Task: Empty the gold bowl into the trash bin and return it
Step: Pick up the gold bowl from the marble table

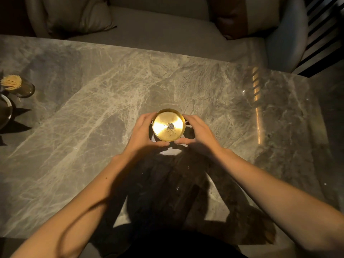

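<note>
While the gold bowl is cupped between both hands over the middle of the marble table, the task is judged to be at its very start, since the small grey heap of debris is seen lying near the centre of the bowl's bright floor, with a few specks scattered beside it. The left hand is curled against the bowl's left side, its fingers laid along the far rim and its thumb brought round beneath the near edge; the right hand is set in mirror fashion on the right side, so the bowl is grasped by both together. Whether the bowl is resting on the table or has been raised just clear of it cannot be told, though a dark shadow is cast beneath it. The bowl is held level, and nothing is seen to be spilled on the stone around it. No trash bin is shown anywhere in view, so the carrying, the tipping-out and the return of the bowl are all reckoned to remain undone. At the far left edge of the table a holder of toothpicks is seen, well apart from the hands, and beyond the table a cushioned sofa is visible.
</note>
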